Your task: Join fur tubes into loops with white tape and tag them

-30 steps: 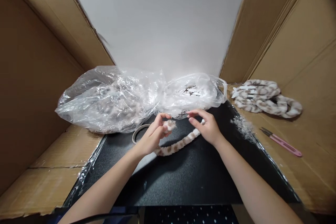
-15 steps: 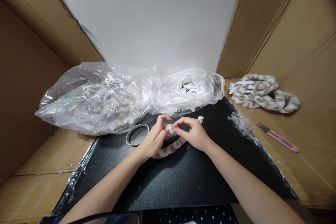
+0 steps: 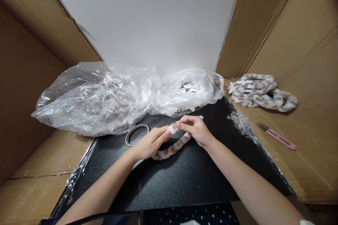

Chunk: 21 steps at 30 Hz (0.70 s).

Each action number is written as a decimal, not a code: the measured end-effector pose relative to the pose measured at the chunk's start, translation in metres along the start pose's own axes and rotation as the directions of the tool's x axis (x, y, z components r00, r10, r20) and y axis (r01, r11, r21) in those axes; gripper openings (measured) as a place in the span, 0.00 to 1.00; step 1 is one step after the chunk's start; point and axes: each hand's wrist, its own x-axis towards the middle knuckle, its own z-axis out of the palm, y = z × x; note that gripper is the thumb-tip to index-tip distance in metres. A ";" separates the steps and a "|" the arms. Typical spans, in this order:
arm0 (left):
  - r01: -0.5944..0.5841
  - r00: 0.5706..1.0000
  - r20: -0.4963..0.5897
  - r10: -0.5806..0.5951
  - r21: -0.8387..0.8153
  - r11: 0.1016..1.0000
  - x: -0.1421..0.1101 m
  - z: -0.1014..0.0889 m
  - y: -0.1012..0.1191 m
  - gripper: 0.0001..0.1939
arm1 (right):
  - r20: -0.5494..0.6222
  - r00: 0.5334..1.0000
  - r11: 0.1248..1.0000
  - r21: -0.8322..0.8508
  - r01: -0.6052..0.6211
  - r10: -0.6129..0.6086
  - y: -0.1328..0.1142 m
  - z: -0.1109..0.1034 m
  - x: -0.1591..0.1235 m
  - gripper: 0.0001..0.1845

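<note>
A furry plush tube [image 3: 173,149], white with brown patches, curves over the black work surface [image 3: 163,186]. My left hand [image 3: 151,142] pinches a white fluffy end of it between thumb and fingers. Close by, my right hand [image 3: 196,130] grips the same end from the other side, thumb against fingertips. A small tip of the fur shows behind the right hand. Just left of my left hand lies a thin pale ring [image 3: 127,137], partly covered by that hand. The fingers hide where the two grips meet.
Clear plastic bags [image 3: 92,109] of furry pieces lie along the back. At the right are a bundle of tagged furry loops [image 3: 264,91], pink thread snips [image 3: 280,139] and a pile of white fluff [image 3: 240,123]. Cardboard walls [image 3: 303,52] stand at both sides.
My left fingers have closed down and flattened over the furry end, where the index finger was raised before. The right hand keeps its pinch. The view has shifted slightly.
</note>
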 end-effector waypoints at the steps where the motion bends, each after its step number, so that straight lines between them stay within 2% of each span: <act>1: 0.004 1.000 0.005 -0.004 0.011 1.000 -0.001 -0.001 0.000 0.18 | -0.011 1.000 1.000 0.008 -0.004 0.004 0.000 0.000 0.000 0.09; 5: 0.044 0.999 0.016 -0.045 0.056 0.997 -0.007 -0.006 -0.001 0.21 | -0.057 0.998 0.999 0.033 -0.035 0.037 0.002 0.001 0.002 0.10; 8: 0.051 0.998 -0.029 -0.049 0.066 0.997 -0.007 -0.010 0.002 0.17 | -0.060 0.997 0.998 0.016 -0.056 0.057 0.004 0.000 0.003 0.12; 13: 0.021 0.999 -0.026 -0.023 -0.093 0.995 0.010 -0.006 0.008 0.18 | -0.049 0.999 0.999 -0.040 -0.007 0.005 0.005 -0.001 0.003 0.18; 15: -0.005 0.987 -0.157 -0.031 -0.220 0.976 0.019 -0.002 0.009 0.19 | -0.055 0.998 1.000 -0.021 0.007 -0.008 0.006 0.003 0.001 0.25; 17: -0.069 0.947 -0.320 -0.037 -0.313 0.947 0.026 0.002 0.012 0.18 | -0.004 1.000 1.000 -0.012 0.009 -0.009 0.007 0.012 -0.002 0.28; 19: -0.156 0.903 -0.429 0.019 -0.286 0.945 0.030 0.005 0.017 0.19 | 0.095 0.995 1.000 -0.030 -0.006 0.008 0.010 0.023 -0.006 0.25; 21: -0.230 0.866 -0.490 0.099 -0.214 0.949 0.030 0.006 0.022 0.19 | 0.167 0.985 0.998 -0.066 -0.022 0.033 0.015 0.032 -0.010 0.18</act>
